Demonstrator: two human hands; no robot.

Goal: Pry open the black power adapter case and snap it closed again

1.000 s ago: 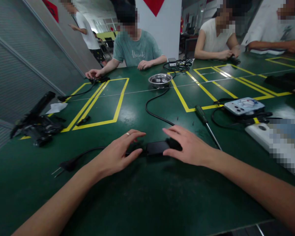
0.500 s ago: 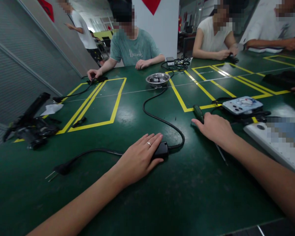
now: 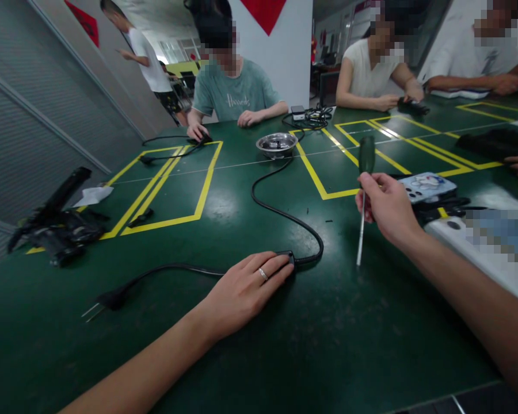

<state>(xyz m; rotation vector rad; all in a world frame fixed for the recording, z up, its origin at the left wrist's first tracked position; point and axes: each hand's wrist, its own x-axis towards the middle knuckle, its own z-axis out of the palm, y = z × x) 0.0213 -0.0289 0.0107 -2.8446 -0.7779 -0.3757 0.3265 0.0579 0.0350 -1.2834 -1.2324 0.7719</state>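
My left hand (image 3: 246,287) lies flat over a black power adapter (image 3: 288,255) on the green table, covering most of it. A black cable (image 3: 280,213) runs from the adapter toward a metal bowl (image 3: 277,143), and another cable leads left to a two-pin plug (image 3: 107,300). My right hand (image 3: 386,207) is closed around a screwdriver (image 3: 365,161) with a dark green handle. It is held upright above the table, its metal shaft pointing down to the right of the adapter.
A phone (image 3: 427,188) with cables and a white device (image 3: 479,253) lie at the right. A black tool pile (image 3: 56,227) sits at the left edge. Yellow tape outlines (image 3: 198,195) mark the table. Several people sit across the table handling black parts.
My right hand left the adapter, reached right to the screwdriver lying on the table, and lifted it upright. My left hand slid over the adapter and stayed there.
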